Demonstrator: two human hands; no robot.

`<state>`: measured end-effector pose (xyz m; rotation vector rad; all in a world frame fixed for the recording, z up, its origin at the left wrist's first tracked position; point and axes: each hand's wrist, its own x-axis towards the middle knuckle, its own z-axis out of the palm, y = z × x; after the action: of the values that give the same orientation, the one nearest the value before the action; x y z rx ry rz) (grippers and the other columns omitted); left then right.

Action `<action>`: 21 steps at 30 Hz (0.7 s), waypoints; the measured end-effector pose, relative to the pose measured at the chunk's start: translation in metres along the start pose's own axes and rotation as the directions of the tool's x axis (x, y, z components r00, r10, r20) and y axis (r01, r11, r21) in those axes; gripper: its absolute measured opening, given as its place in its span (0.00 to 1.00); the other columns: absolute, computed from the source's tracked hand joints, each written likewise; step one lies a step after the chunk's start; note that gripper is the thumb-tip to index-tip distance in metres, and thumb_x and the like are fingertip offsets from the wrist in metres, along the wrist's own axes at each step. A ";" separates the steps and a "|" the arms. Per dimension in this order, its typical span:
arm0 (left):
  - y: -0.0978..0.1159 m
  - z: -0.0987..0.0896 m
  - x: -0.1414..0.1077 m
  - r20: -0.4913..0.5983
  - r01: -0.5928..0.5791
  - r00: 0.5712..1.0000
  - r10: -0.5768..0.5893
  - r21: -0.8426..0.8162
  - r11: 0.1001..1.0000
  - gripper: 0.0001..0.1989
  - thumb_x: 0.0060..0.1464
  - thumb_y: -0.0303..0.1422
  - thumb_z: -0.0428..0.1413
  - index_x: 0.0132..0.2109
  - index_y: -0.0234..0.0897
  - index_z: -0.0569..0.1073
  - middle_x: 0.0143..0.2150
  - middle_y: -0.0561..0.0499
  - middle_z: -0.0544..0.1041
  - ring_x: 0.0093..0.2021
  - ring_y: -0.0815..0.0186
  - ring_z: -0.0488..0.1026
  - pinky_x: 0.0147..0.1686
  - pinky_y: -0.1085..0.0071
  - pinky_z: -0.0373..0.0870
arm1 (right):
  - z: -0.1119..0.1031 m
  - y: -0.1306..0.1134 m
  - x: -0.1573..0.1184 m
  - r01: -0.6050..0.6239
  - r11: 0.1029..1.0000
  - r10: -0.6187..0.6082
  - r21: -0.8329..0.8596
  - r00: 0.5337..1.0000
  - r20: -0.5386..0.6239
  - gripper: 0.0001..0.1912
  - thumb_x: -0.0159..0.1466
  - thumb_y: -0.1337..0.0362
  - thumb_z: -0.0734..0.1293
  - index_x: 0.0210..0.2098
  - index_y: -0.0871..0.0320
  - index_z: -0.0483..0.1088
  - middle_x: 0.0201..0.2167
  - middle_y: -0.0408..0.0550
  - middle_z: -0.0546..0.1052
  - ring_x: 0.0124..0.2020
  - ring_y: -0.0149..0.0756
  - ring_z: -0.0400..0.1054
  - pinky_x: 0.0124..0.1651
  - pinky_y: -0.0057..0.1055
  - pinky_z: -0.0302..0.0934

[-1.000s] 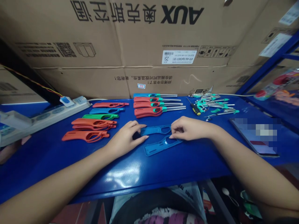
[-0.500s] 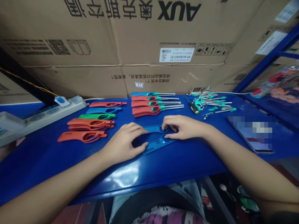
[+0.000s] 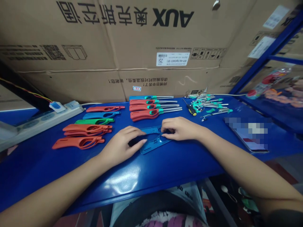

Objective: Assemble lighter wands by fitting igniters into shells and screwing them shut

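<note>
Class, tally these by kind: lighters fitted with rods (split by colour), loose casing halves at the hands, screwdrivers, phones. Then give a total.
Red plastic lighters with metal rods: 3
Blue plastic lighter with metal rod: 1
Flat blue plastic casing halves: 2
Black-and-yellow screwdriver: 1
Flat rectangular phone: 1
Total: 8

Worktop (image 3: pixel 165 168): smooth blue, lacquer-like, glossy enough to throw back a white glare. Blue shell halves (image 3: pixel 151 147): moulded plastic with a slight sheen. Orange shells (image 3: pixel 67 142): smooth plastic, closer to satin. Assembled lighters (image 3: pixel 140 116): red and blue plastic handles, teal plastic collars—tubes of bright, polished-looking metal. Screwdriver (image 3: pixel 192 110): hard-looking black and yellow handle. Carton (image 3: pixel 94 56): matt brown cardboard, creased, bearing a smooth white paper label (image 3: pixel 173 59). Power strip (image 3: pixel 30 124): pale, smooth plastic. From here, the phone (image 3: pixel 243 140) looks glassy—partly blurred out. Printed garment (image 3: pixel 165 217): soft cloth.
</note>
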<state>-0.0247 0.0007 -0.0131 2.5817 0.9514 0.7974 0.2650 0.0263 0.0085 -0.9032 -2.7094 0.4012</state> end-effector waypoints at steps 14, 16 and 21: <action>-0.001 0.003 -0.004 0.142 -0.080 0.988 0.057 0.164 0.983 0.18 0.65 0.44 0.56 0.57 0.41 0.77 0.58 0.45 0.78 0.58 0.53 0.74 0.58 0.50 0.71 | -0.007 0.005 -0.002 -0.009 1.000 0.009 -0.015 1.000 -0.013 0.06 0.67 0.63 0.67 0.42 0.57 0.75 0.40 0.46 0.77 0.33 0.30 0.68 0.35 0.27 0.58; -0.003 0.003 -0.003 0.135 -0.085 0.989 0.065 0.154 0.984 0.17 0.66 0.42 0.55 0.56 0.40 0.77 0.56 0.45 0.79 0.58 0.54 0.75 0.59 0.51 0.71 | -0.018 0.012 -0.007 -0.019 0.999 0.015 -0.049 0.996 -0.091 0.08 0.68 0.61 0.66 0.43 0.56 0.76 0.43 0.48 0.77 0.37 0.33 0.70 0.39 0.29 0.61; -0.003 0.003 -0.004 0.131 -0.079 0.989 0.061 0.137 0.987 0.17 0.65 0.42 0.56 0.55 0.39 0.77 0.56 0.44 0.79 0.58 0.54 0.75 0.60 0.53 0.71 | -0.062 0.047 -0.039 -0.325 0.917 0.218 -0.230 0.894 -0.392 0.09 0.67 0.60 0.65 0.38 0.57 0.77 0.37 0.50 0.79 0.37 0.39 0.72 0.41 0.34 0.62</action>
<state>-0.0273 0.0000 -0.0184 2.7640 0.9144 0.5937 0.3406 0.0498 0.0439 -1.3063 -2.3383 -0.1164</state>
